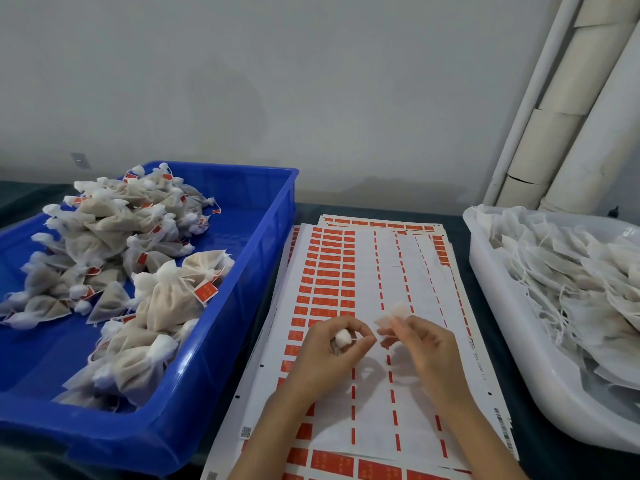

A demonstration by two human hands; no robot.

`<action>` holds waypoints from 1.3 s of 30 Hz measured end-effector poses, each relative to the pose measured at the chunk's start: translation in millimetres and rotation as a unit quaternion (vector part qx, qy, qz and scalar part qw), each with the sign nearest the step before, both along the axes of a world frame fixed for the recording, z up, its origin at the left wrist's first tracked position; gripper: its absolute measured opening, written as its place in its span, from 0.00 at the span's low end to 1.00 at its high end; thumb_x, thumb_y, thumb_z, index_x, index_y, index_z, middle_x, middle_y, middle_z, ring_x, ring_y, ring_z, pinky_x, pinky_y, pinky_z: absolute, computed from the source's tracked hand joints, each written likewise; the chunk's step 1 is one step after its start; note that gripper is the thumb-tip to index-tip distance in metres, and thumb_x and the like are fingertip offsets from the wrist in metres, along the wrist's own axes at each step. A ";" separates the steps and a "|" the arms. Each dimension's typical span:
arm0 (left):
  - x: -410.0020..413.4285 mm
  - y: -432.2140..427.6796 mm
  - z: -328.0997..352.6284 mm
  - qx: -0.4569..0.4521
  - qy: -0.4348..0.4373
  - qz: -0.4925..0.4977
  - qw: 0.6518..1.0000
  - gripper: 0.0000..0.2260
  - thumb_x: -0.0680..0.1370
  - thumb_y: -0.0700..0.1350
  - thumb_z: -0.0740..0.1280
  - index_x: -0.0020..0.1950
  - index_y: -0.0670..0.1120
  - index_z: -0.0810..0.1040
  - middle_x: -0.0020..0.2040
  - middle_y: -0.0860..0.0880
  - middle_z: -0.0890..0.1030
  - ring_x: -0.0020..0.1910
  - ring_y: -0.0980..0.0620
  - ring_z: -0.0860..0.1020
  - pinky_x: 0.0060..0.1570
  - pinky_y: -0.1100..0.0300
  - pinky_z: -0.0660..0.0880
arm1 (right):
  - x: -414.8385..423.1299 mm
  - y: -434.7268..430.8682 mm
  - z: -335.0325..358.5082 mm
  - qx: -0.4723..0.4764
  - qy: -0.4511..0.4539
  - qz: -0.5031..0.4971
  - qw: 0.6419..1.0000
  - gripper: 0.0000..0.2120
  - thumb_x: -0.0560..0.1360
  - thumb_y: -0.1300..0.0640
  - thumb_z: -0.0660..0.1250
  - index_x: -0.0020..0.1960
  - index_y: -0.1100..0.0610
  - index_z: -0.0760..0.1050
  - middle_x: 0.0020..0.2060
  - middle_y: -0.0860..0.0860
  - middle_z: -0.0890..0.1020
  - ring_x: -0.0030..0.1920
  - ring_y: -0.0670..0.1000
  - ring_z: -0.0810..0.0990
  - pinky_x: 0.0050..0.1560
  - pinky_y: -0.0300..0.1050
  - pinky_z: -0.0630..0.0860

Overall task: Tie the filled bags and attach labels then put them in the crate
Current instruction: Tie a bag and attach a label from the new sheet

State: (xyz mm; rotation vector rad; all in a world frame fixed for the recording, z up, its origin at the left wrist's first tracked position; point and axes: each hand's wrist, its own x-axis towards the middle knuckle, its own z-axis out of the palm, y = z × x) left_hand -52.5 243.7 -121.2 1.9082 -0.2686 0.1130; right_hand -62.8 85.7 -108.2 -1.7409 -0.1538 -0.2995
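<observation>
Both hands hung close together over the sheets of red labels [329, 271], which lay fanned on the dark tabletop [554, 460]; the left hand [330, 356] was curled round a small white bunch, by the look of it the gathered neck of a bag [343, 338], with thumb and forefinger ringed about it; the right hand [424, 346] pinched a thin white flap [394, 314] just beside it. Whether that flap belonged to the same bag, or a string ran between the two hands, could not be told; the bag's body was hidden under the left palm.

The step in hand seemed to be the tying, with no label on this bag yet. To do it well, the left hand's grip on the neck would need to be firm and low, so that no filling could creep up; the right hand should draw the string snug, not hard, since the cloth looked thin and might tear; a free tail ought to be left for the label.

The blue crate [242, 341] stood just left of the sheets, holding a pile of tied, labelled bags [138, 237]; a white tub [502, 323] of untied bags [571, 271] stood to the right.
</observation>
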 end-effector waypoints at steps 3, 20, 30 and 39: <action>-0.4 0.6 -0.5 0.005 0.000 -0.012 1.000 0.04 0.74 0.51 0.72 0.41 0.61 0.79 0.44 0.67 0.80 0.49 0.64 0.78 0.45 0.71 0.73 | 0.7 -0.9 1.8 0.036 0.008 -0.030 0.999 0.10 0.70 0.46 0.65 0.47 0.49 0.80 0.38 0.41 0.84 0.44 0.43 0.82 0.37 0.28 0.74; -3.3 0.7 1.4 -0.004 -0.031 -0.071 0.997 0.08 0.71 0.51 0.75 0.40 0.65 0.81 0.41 0.62 0.82 0.46 0.57 0.79 0.45 0.70 0.75 | 3.9 -4.4 -6.8 -0.027 0.029 0.031 0.999 0.12 0.72 0.64 0.71 0.47 0.53 0.70 0.37 0.51 0.82 0.40 0.50 0.82 0.45 0.42 0.80; -0.1 -0.2 -2.6 -0.017 -0.058 -0.011 0.998 0.09 0.73 0.49 0.73 0.40 0.66 0.80 0.41 0.64 0.81 0.47 0.60 0.79 0.43 0.75 0.72 | 6.6 -5.3 -7.5 0.002 0.090 0.056 0.994 0.10 0.72 0.60 0.73 0.48 0.54 0.73 0.36 0.51 0.83 0.39 0.52 0.84 0.42 0.41 0.80; 2.8 -1.5 -5.2 -0.019 -0.042 0.011 0.999 0.07 0.74 0.48 0.73 0.40 0.59 0.78 0.41 0.64 0.80 0.46 0.60 0.79 0.42 0.75 0.73 | 6.5 -5.0 -7.6 -0.026 0.105 0.052 0.993 0.10 0.72 0.60 0.72 0.48 0.53 0.74 0.37 0.47 0.84 0.40 0.49 0.84 0.44 0.41 0.82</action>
